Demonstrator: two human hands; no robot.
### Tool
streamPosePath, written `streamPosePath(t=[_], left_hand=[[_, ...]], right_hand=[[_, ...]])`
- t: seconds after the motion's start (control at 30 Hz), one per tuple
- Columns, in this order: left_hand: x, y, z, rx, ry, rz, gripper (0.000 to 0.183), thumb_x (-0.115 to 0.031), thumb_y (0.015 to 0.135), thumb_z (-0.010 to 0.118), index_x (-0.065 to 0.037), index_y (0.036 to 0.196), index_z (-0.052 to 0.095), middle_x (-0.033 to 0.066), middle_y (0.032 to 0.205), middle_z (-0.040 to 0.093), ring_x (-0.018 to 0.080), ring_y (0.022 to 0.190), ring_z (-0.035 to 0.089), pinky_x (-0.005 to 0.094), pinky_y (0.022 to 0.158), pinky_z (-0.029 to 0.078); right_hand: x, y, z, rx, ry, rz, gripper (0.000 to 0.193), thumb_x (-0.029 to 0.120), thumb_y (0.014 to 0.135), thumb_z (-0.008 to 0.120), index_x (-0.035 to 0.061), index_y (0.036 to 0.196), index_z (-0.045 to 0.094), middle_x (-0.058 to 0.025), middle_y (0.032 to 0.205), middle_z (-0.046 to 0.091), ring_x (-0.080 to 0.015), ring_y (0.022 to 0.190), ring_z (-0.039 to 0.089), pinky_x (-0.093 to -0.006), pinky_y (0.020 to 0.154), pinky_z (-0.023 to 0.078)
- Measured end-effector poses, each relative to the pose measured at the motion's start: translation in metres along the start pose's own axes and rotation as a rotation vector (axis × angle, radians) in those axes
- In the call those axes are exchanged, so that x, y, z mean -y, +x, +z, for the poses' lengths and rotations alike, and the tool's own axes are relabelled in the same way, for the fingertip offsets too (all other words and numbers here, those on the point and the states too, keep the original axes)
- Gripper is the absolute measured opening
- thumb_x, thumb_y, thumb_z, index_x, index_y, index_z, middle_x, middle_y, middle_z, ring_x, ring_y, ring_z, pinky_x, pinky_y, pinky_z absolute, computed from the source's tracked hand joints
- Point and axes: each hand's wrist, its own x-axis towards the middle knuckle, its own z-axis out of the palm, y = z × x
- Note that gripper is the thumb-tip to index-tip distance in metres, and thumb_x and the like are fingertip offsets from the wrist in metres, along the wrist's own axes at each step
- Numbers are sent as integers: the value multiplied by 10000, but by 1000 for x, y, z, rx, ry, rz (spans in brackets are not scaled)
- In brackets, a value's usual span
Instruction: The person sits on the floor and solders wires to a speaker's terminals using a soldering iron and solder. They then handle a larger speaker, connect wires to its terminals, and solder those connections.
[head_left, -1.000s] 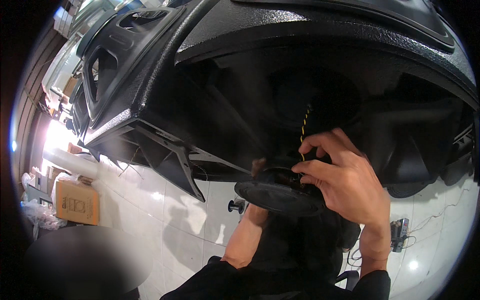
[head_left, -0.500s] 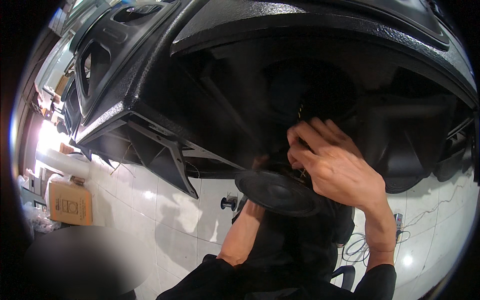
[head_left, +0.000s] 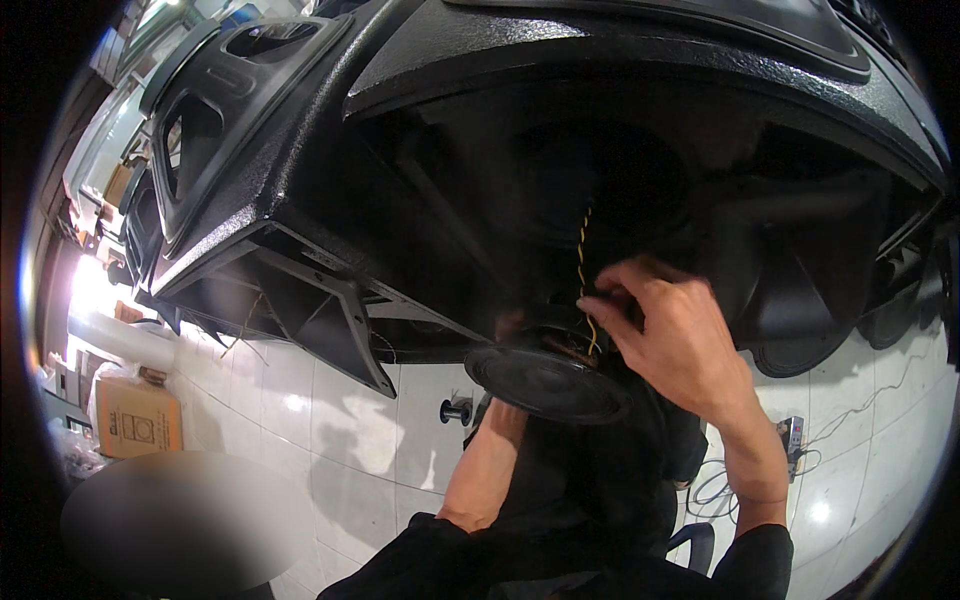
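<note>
My left hand [head_left: 510, 324] grips a round black speaker driver [head_left: 545, 386] from below and behind; most of its fingers are hidden by the driver. The driver is tilted with its cone toward me, under the open side of a large black speaker cabinet [head_left: 480, 62]. A yellow and black twisted wire [head_left: 582, 255] hangs out of the cabinet's dark inside and runs down to the driver's back edge. At the right of this wire, my right hand [head_left: 680, 330] has its thumb and forefinger closed on it. The wire's lower end is partly hidden behind the driver.
A black horn [head_left: 800, 270] sits inside the cabinet's right side. Another cabinet [head_left: 215, 130] stands at left, with an angled black panel [head_left: 330, 310] below. On the tiled floor are a wire spool [head_left: 457, 411], a cardboard box [head_left: 138, 415], and a power strip [head_left: 793, 445] with a coiled cable.
My right hand has shifted slightly right and down, and its fingers have drawn together. More of the twisted wire now shows between cabinet and driver. The driver has moved slightly up and left.
</note>
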Motion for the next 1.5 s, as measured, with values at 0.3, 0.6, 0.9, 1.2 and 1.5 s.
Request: streamPosePath(t=[0.3, 0.6, 0.9, 1.2, 1.5], left_hand=[[5, -4, -104, 142, 101, 107, 450, -402, 1065, 385, -90, 1353, 533, 117, 1322, 603, 245, 1196, 587, 412, 1072, 461], [-6, -41, -5, 322, -395, -72, 473, -353, 1059, 412, -123, 1470, 436, 113, 1469, 504, 249, 1343, 483, 401, 1183, 339], [-38, -43, 60, 94, 592, 357, 436, -314, 1054, 441, -102, 1434, 466, 105, 1442, 529, 227, 1312, 507, 378, 1141, 391], [-63, 1, 56, 144, 1521, 808, 388, -266, 1048, 471, -70, 1381, 505, 99, 1388, 573, 195, 1229, 569, 341, 1065, 465], [-59, -19, 157, -23, 711, 328, 390, -276, 1045, 508, 33, 1265, 602, 108, 1239, 657, 171, 1106, 635, 300, 959, 513]], right_hand=[[-2, -18, 12, 64, 256, 291, 206, 141, 921, 682, -62, 896, 710, -155, 676, 656, -176, 557, 561, -320, 575, 452], [-6, -39, 14, -181, 505, 373, 233, 161, 932, 648, -61, 979, 703, -213, 747, 671, -182, 655, 632, -319, 629, 489], [-20, -101, 40, 33, 1104, 368, 405, 47, 993, 520, -64, 1378, 455, -149, 1095, 703, -215, 897, 719, -285, 654, 592], [-24, -74, 80, -85, 1478, 301, 337, 89, 1050, 429, -124, 1308, 474, -219, 1135, 671, -304, 977, 713, -394, 831, 624], [-20, -63, 107, -296, 1654, 242, 281, 34, 1032, 443, -143, 1241, 504, -210, 1126, 666, -262, 999, 695, -397, 945, 573]])
